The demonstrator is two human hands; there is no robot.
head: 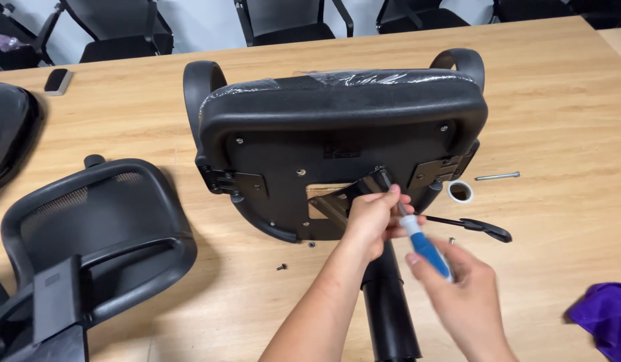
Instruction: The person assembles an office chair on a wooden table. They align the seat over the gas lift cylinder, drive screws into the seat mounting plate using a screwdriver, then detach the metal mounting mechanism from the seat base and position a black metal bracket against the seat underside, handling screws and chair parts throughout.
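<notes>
Two hands work low in view: right hand (461,291) grips one blue-handled screwdriver (424,247), left hand (372,218) pinches its shaft at one upturned black chair seat (337,141) on the surface (558,100); two small screws (281,267) lie nearby.

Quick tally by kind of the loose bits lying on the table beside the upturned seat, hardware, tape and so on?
Long bolt: 1
Small screws: 3
Tape roll: 1
Purple cloth: 1
Total: 6
</notes>
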